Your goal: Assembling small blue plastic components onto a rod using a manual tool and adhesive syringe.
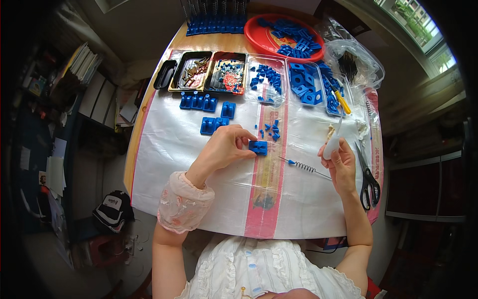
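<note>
My left hand (226, 148) pinches a small blue plastic block (258, 148) at its edge, on the covered table. In my right hand (342, 162), raised to the right, is a white rounded tool (331, 148) with a thin tip pointing away from me; its exact kind is unclear. Between my hands lies a black coil spring (304, 167) on a thin wire with a blue cone at one end. Several small blue pieces (275, 130) are scattered just beyond the block. Farther left are more blue blocks, a row (198, 102), a single one (228, 110) and a joined group (208, 125).
Black scissors (369, 187) lie at the right edge. Along the back stand a tray of brass screws (195, 70), a tray of small nuts (228, 71), clear boxes of blue parts (304, 84), a yellow-handled tool (342, 102), a red basin (255, 37) and a bag (373, 65).
</note>
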{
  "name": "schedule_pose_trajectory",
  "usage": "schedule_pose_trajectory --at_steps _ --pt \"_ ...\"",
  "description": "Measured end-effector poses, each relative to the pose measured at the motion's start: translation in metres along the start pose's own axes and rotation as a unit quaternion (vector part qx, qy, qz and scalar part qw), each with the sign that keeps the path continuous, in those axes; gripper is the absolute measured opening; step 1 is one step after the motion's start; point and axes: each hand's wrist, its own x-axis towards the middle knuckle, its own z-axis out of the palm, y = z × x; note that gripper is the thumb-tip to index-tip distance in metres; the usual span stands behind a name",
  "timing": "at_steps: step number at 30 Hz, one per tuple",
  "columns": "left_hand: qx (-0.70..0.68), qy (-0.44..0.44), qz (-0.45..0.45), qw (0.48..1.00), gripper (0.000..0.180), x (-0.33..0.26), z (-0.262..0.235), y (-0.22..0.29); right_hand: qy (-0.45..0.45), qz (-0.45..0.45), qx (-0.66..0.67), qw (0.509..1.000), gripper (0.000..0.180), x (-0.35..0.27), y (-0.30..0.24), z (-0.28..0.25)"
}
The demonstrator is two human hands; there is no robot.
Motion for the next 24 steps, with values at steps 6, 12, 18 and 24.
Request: schedule_pose_trajectory --at_steps 6,12,18,24 --pt "0.011 -0.004 0.002 1.000 0.036 0.000 0.000 0.001 0.035 0.044 0.094 0.994 0.035 -0.004 0.000 0.002" --pt "0.035 -0.006 0.025 0.999 0.036 -0.001 0.004 -0.002 0.016 0.095 0.115 0.989 0.033 -0.006 0.005 -0.003" --pt "0.039 -0.012 0.021 0.999 0.037 -0.001 0.004 -0.001 0.047 0.136 0.108 0.984 0.026 -0.010 0.007 -0.002" --pt "0.039 -0.011 0.016 0.999 0.036 0.000 0.004 -0.003 0.057 0.135 0.084 0.986 0.021 -0.012 0.012 -0.002"
